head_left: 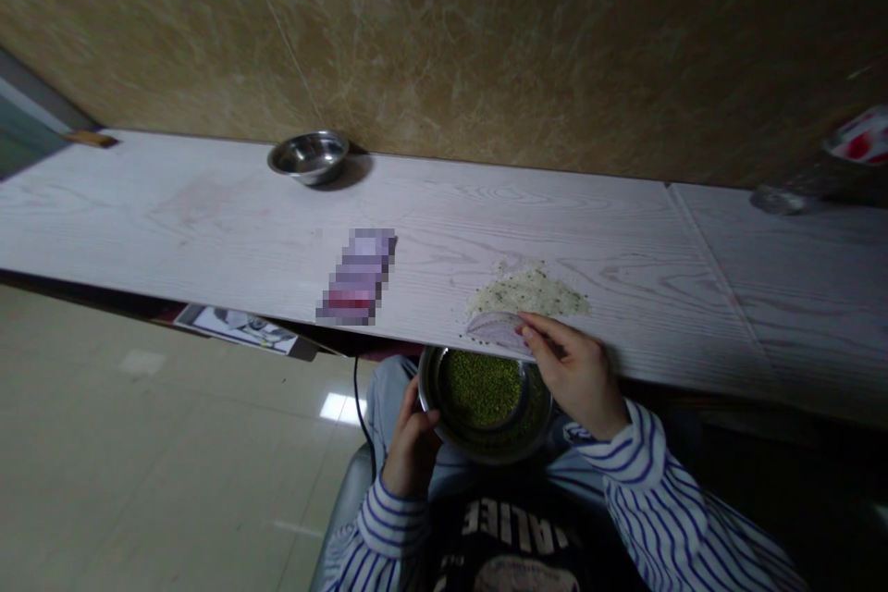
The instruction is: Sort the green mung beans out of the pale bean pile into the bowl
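My left hand (413, 444) grips the rim of a steel bowl (534, 430) filled with green beans (482, 386), held just below the table's front edge over my lap. My right hand (579, 370) rests at that edge with its fingers pinched on a thin pale card (494, 326) lying flat on the table. Just behind the card sits a small heap of pale grains mixed with a few green beans (528, 294).
The long white wood-grain table (208, 222) runs along a marbled wall. An empty steel bowl (309, 154) stands at the back. A blurred-out flat object (357, 276) lies near the front edge. A red and white packet (860, 137) sits far right. Tiled floor lies left.
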Demonstrator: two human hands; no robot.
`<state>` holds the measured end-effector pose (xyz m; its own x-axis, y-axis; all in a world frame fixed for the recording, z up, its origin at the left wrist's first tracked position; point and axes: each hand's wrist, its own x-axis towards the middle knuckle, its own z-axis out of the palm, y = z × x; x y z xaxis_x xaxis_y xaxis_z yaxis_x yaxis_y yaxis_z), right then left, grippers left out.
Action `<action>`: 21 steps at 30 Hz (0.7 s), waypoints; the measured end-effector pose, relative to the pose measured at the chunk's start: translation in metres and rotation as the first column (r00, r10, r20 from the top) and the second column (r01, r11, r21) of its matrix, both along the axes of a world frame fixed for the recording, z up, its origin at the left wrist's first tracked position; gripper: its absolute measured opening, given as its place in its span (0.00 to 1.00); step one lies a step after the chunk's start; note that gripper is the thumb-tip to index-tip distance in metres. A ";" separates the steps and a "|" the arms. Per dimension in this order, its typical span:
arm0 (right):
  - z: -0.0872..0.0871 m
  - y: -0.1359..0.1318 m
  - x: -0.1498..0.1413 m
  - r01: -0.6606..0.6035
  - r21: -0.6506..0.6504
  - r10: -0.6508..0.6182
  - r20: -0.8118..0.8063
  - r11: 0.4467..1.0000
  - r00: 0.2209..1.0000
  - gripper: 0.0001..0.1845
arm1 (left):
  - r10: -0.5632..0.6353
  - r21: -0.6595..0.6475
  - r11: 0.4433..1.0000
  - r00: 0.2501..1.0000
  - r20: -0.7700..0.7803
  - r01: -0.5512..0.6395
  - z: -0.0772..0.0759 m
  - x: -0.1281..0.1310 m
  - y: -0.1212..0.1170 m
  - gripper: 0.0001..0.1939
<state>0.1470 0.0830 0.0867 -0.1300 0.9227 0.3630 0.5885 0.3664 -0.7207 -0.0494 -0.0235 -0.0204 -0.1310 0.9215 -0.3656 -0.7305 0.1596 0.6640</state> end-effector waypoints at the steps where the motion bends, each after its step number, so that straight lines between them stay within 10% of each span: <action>1: 0.000 0.000 -0.002 -0.004 0.001 0.004 -0.001 1.000 1.000 0.14 | 0.001 -0.008 1.000 1.000 -0.001 -0.001 0.000 0.000 0.000 0.29; 9: 0.007 -0.002 -0.005 -0.105 -0.026 0.106 0.016 0.994 0.994 0.14 | 0.059 -0.016 0.998 0.998 -0.005 -0.059 0.017 -0.001 0.000 0.26; 21: -0.001 -0.009 0.000 0.087 0.094 -0.093 0.064 0.992 0.994 0.14 | 0.062 -0.031 0.998 0.998 0.008 -0.062 0.017 0.001 0.000 0.25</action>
